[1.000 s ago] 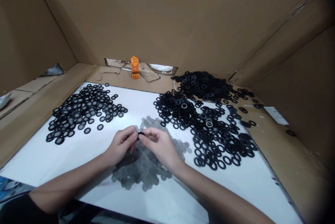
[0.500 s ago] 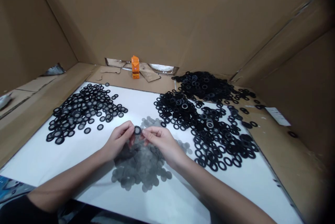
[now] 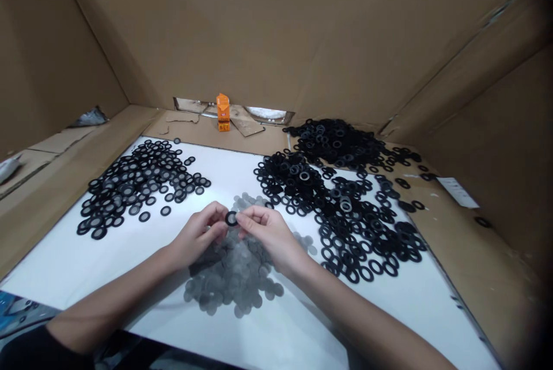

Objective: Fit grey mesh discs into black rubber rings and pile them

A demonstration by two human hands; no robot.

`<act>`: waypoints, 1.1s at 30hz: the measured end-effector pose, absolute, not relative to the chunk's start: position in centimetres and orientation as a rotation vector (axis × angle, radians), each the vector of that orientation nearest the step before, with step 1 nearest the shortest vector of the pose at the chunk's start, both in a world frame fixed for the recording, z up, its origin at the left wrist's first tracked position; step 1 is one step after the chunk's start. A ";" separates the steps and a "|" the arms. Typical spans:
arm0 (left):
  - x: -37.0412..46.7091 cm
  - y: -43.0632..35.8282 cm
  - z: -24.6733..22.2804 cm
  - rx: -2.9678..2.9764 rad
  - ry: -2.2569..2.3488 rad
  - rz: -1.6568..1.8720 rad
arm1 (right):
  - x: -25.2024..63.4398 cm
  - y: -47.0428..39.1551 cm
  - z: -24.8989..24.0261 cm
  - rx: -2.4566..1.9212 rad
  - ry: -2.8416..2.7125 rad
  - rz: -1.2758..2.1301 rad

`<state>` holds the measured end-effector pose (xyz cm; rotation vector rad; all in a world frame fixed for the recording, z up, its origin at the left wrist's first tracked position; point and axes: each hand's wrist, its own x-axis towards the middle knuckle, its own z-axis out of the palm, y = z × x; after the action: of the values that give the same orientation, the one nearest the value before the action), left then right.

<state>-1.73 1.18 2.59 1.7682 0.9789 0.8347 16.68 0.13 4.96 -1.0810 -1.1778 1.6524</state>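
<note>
Between my hands is a black ring washer (image 3: 231,218) with a grey disc in its middle. My right hand (image 3: 265,234) pinches it by the right edge with thumb and fingertips. My left hand (image 3: 202,233) is at its left edge, thumb and index finger apart; whether a fingertip touches the ring I cannot tell. Below both hands lies a loose heap of thin grey discs (image 3: 235,278), partly hidden by my fingers. Plain black rings (image 3: 367,220) are spread to the right. Rings with grey centres (image 3: 138,180) are gathered on the left.
All this lies on a white board (image 3: 276,329) inside tall cardboard walls (image 3: 242,24). A further pile of black rings (image 3: 337,139) sits at the back right on cardboard. An orange carton (image 3: 223,112) stands at the back, and a white label (image 3: 458,192) lies at the right.
My left thumb and index finger have come apart from their pinch on the ring. The ring has shifted slightly right and down, still in my right hand.
</note>
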 end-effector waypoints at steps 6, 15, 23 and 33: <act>-1.4 0.8 1.9 2.036 1.105 1.165 | 16.4 -0.5 4.7 -1.019 -0.942 1.761; -1.2 0.9 2.2 2.228 1.000 1.361 | 16.3 -1.2 4.0 -1.026 -0.657 1.979; -2.3 2.3 1.7 2.344 1.018 1.195 | 17.4 0.7 4.1 -1.161 -1.123 1.756; -6.6 6.9 0.2 2.347 2.115 0.685 | 24.0 5.3 3.6 -1.546 -2.209 0.432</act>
<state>-6.62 6.91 0.25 2.3467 2.1150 0.6850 23.99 5.33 3.60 -1.5455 -2.2092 0.4319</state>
